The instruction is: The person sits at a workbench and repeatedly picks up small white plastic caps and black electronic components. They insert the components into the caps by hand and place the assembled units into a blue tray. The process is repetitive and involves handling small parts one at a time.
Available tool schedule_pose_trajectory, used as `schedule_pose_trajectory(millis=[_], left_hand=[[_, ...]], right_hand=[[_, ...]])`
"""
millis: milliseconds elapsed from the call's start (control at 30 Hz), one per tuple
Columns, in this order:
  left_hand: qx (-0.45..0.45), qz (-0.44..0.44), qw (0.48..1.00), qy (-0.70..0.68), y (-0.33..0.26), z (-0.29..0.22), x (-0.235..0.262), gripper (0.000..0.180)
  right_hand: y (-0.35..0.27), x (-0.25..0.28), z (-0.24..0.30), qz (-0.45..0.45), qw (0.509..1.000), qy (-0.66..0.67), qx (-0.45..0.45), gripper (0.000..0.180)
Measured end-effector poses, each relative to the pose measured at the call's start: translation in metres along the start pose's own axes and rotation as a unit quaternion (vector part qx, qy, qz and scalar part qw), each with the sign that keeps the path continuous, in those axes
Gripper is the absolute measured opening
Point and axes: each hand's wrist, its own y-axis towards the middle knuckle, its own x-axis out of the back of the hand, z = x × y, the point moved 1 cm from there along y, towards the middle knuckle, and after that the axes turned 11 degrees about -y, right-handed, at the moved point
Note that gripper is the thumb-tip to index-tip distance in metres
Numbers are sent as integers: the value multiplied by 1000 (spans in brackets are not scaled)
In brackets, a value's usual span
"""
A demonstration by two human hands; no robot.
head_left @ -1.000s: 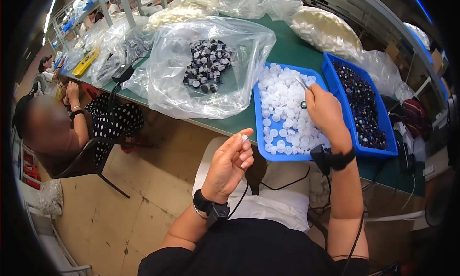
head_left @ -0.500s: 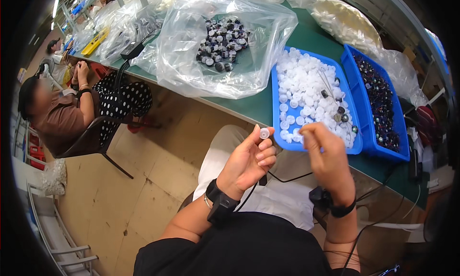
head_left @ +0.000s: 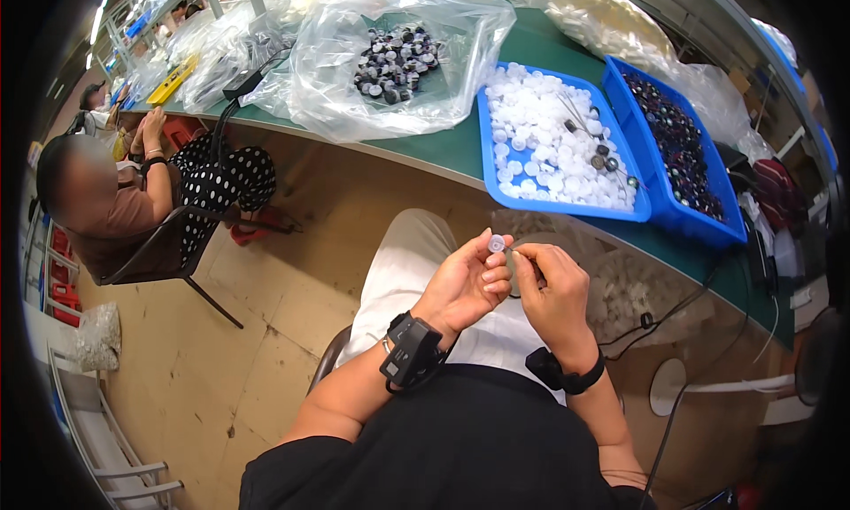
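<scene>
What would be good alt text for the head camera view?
A seated person's left hand holds a small white cap at its fingertips while the right hand meets it, below a green table with blue trays.

A small white cap [head_left: 497, 243] sits at the fingertips. The table [head_left: 460, 151] is dark green. On it, right, two bright blue trays: the near one [head_left: 489, 169] holds white caps, the far one [head_left: 639, 112] dark, glossy pieces. A clear bag [head_left: 336, 76] to the left holds black-and-white pieces. Far left, a person's skirt [head_left: 217, 178] is black with white dots; the floor [head_left: 221, 333] is tan
</scene>
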Motion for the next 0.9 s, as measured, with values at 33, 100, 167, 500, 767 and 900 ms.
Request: schedule_pose_trajectory(millis=[33,100,167,500,767,900], left_hand=[[8,-1,1000,-3,0,1,2,29],[11,-8,1000,17,1,2,5,29],[13,-20,999,36,1,3,7,29],[13,-38,996,85,-2,16,12,29],[13,-28,996,87,-1,15,18,29],[-7,-36,994,102,-3,17,16,28]], right_hand=[[-3,3,0,-5,1000,-8,1,5],[-9,9,-1,-10,1000,-21,-5,6],[-14,13,-1,-9,999,-36,-11,6],[-26,8,-8,-11,997,-67,-27,6],[-29,5,-10,-11,995,-93,-18,8],[-29,5,-11,-4,995,-96,-15,7]])
